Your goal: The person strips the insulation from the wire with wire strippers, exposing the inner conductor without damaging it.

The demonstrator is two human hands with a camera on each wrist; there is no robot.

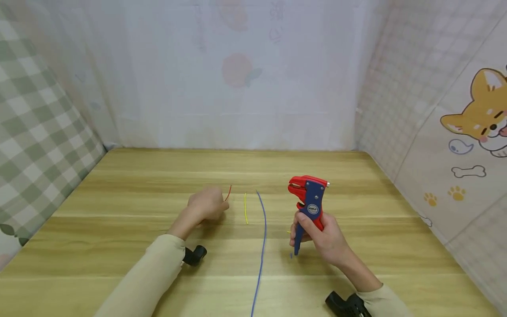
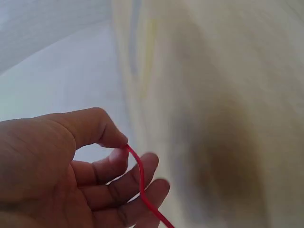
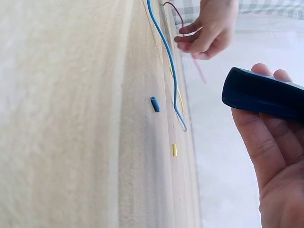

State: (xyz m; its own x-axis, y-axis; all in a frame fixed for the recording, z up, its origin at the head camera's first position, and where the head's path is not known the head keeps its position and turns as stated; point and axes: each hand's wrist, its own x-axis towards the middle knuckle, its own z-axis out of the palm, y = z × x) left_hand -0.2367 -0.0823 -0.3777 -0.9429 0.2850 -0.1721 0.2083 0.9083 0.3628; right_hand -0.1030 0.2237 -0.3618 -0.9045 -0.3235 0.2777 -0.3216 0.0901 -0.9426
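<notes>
My left hand (image 1: 208, 203) pinches a thin red wire (image 2: 141, 178) between thumb and forefinger, above the left middle of the table. One end of the wire sticks up past the fingers in the head view. My right hand (image 1: 322, 233) grips a red and blue wire stripper (image 1: 313, 198) by its handles, its nose pointing up and to the left. Between the hands lie a short yellow wire (image 1: 245, 208) and a long blue wire (image 1: 264, 237) that runs toward the near edge. Only the dark handle end of the stripper appears in the right wrist view.
A small blue piece of insulation (image 3: 155, 104) and a small yellow piece (image 3: 174, 150) lie on the wooden table (image 1: 119, 211) by the right hand. Fabric-covered walls stand at the back and both sides.
</notes>
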